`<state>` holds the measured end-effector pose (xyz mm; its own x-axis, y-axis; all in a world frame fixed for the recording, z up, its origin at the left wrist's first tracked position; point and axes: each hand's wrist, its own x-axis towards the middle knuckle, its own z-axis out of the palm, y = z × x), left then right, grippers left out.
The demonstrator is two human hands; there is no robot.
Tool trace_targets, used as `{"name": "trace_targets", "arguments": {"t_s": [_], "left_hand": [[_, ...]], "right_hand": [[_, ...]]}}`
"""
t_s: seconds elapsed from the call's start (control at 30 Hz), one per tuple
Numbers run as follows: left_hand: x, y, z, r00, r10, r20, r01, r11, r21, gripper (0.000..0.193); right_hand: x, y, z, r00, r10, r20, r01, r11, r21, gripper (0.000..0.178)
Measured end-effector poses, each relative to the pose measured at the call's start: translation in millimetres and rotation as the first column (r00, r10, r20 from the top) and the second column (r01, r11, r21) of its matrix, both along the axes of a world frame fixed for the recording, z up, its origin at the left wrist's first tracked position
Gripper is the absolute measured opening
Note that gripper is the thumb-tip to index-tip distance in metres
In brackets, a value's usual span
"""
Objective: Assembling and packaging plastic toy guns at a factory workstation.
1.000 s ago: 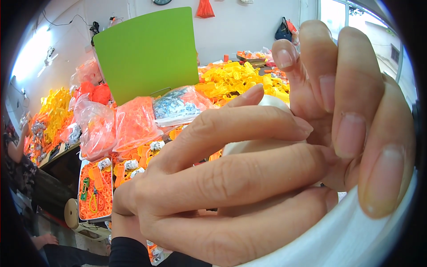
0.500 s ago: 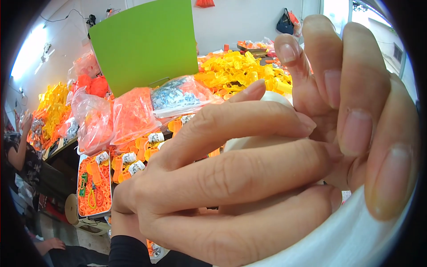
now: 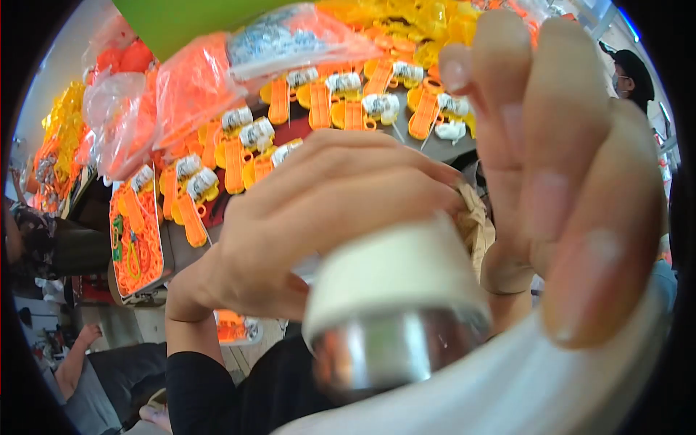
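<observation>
Close before me, my left hand (image 3: 341, 192) is bent with its fingers pointing right, blurred by motion. It is closed around a blurred white cylinder (image 3: 399, 279) with a shiny metal end, which partly covers the hand. To the right, my right hand (image 3: 562, 152) curls its fingers very near the camera. Its lowest fingertip touches a smooth white strip (image 3: 507, 384) that crosses the lower right. What lies in its palm is hidden. Between the hands shows a crumpled tan piece (image 3: 475, 228).
Beyond my hands stands a table with rows of orange plastic pieces (image 3: 319, 105) bearing white printed wraps. Clear bags of orange parts (image 3: 199, 83), a box of orange rings (image 3: 138, 250) and yellow parts (image 3: 435, 22) lie around. People sit at the left (image 3: 80, 370) and far right (image 3: 631, 76).
The view has tilted down, showing more of the table. My left hand has turned, and the white cylinder's metal end has come into sight. My right hand keeps its curled form.
</observation>
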<state>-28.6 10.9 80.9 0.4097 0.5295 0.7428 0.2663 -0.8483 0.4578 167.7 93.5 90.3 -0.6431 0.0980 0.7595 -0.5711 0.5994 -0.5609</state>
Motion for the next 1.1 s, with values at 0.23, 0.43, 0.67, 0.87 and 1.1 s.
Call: {"name": "trace_targets", "arguments": {"t_s": [0.23,0.43,0.67,0.87,1.1], "left_hand": [[-34.9,-3.9,-59.8,0.974,0.195,0.119,-0.146,0.932,-0.332,0.064],[-53.3,-8.7,-75.1,0.951,0.310,0.017,-0.299,0.928,-0.224,0.068],[-51.0,-4.2,-83.7,0.955,0.292,0.047,-0.272,0.930,-0.248,0.072],[-53.3,-10.9,-95.9,0.938,0.326,0.115,-0.274,0.903,-0.330,0.075],[-48.7,-19.5,-104.3,0.920,0.379,0.104,-0.321,0.878,-0.356,0.077]], "right_hand": [[-13.9,-55.8,-49.2,0.965,-0.135,-0.225,0.031,0.909,-0.415,0.014],[-8.8,-73.7,-78.4,0.986,0.065,-0.156,-0.143,0.811,-0.567,0.016],[-7.1,-74.6,-84.7,0.980,0.075,-0.184,-0.166,0.823,-0.543,0.015],[-9.5,-85.4,-102.9,0.975,0.098,-0.201,-0.201,0.777,-0.597,0.015],[-10.2,-93.3,-112.9,0.958,0.104,-0.268,-0.241,0.799,-0.550,0.013]]}}
